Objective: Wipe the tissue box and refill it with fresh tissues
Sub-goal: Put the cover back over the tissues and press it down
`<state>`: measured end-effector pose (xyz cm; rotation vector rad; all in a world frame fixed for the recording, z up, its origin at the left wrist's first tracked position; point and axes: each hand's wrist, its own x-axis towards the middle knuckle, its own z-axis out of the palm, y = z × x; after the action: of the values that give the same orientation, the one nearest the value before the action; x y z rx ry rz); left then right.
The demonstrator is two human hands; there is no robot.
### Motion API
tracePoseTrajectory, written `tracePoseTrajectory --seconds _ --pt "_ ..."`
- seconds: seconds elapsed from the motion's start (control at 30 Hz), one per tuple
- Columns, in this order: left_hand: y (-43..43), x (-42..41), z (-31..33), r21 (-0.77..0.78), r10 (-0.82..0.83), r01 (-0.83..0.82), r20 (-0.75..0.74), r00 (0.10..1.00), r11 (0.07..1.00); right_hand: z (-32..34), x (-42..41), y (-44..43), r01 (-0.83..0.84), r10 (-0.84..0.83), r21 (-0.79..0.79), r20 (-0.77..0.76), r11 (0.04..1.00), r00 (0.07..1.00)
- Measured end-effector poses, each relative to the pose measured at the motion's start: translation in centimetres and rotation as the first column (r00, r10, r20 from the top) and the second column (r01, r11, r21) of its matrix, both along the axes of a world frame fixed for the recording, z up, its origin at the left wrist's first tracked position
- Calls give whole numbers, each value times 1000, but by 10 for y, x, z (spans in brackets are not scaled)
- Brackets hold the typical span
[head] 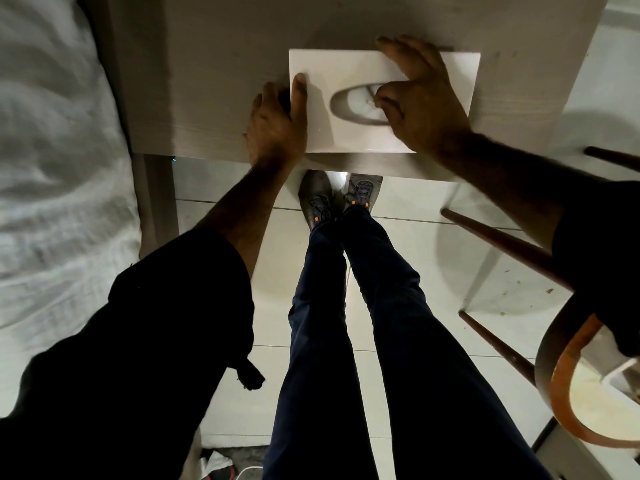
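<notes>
So, the bench (214, 81) is a pale wood-grain top, bed on one side, chair at the other, and the tissue box (349, 133) sits flat near its front edge, right in front of me. White, smooth top, oval slot (349, 105) in the middle with fresh tissue (362, 102) showing in it.

My left hand (277, 129) is clamped on the box's left end, thumb (299, 91) lying flat on top, the other fingers down the side wall, so that grip is narrow and holding the box. My right hand (415, 98) lies across the right half of the top; its grip is pinched at the slot's right end, apparently on the tissue, though the fingertips hide the contact and I can't tell if anything is really caught.

Handling, my guess: box is light and rigid, glossy, so it will slide on the bench unless pinned from the end like this. Take it by the short ends or side walls, not the top around the slot. Tissue is soft and tears easily; take a small pinch and pull straight up through the slot.

No cloth in sight.
</notes>
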<state>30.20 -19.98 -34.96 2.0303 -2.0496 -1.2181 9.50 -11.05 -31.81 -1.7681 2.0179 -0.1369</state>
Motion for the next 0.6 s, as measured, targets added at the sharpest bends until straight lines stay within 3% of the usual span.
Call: tracePoseTrajectory --seconds 0.17,0.37,0.6 --pt "-1 1 -2 4 -6 6 11 1000 1000 1 1 2 23 -23 -14 -23 1000 999" --pt "-1 1 -3 -8 -6 6 11 1000 1000 1 -1 4 151 -148 -28 103 988 984" --pt "-2 1 -4 5 -14 14 14 1000 1000 3 -1 11 167 -155 -94 121 981 980"
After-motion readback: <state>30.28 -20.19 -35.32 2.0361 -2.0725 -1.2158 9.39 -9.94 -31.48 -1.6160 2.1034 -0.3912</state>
